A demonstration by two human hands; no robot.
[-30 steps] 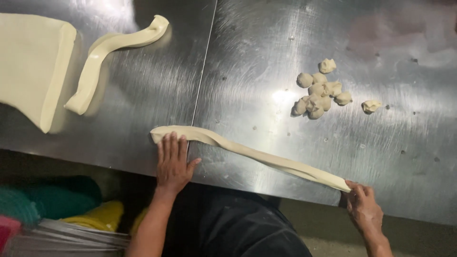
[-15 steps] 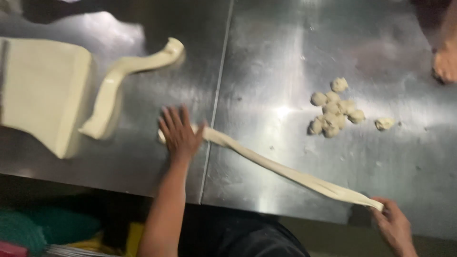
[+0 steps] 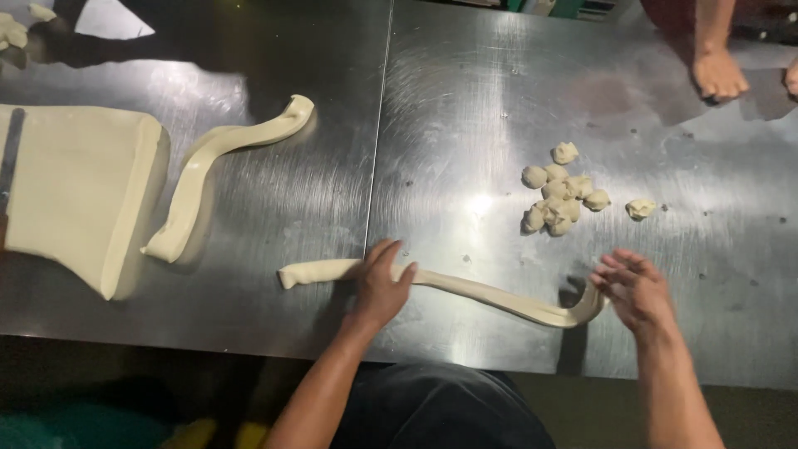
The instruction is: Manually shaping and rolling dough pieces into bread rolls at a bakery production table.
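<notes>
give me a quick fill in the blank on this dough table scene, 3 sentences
1. The left hand presses flat on a long dough ____.
2. The right hand lifts that strip's ____ end off the steel table.
3. The small dough balls lie ____ the strip, farther from the person.

Missing words: rope; right; beyond

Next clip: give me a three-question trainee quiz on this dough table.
1. True or false: the left hand presses flat on the dough rope.
2. Which lies nearest the small dough pieces? A) dough block B) right hand C) thick dough strip
3. What material is the table?

Key: 1 true; 2 B; 3 bare metal, likely stainless steel.
</notes>
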